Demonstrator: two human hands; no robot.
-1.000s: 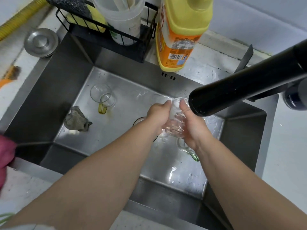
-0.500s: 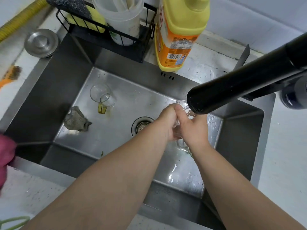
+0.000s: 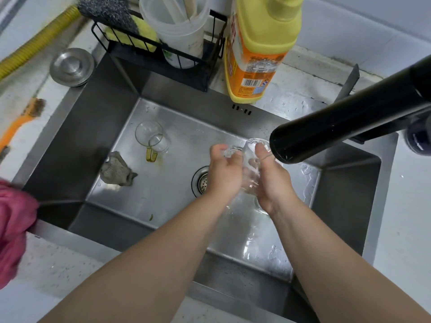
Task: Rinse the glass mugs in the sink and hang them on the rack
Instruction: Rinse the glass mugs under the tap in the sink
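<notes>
Both hands have parted slightly under the faucet (image 3: 345, 127): left hand (image 3: 224, 171) and right hand (image 3: 271, 180) fingers still grip the glass mug (image 3: 250, 159), rotating it mid-rinse.

held glass mug (image 3: 250, 157): clear, wet, tilted, above basin right of drain | second glass mug (image 3: 151, 139): clear, yellow handle, on its side on sink (image 3: 70, 141) floor, far-left part

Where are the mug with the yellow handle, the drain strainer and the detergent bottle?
mug with the yellow handle (image 3: 149, 135), head view, glass wall.
drain strainer (image 3: 202, 183), head view, perforated basket.
detergent bottle (image 3: 256, 64), head view, orange label.
</notes>
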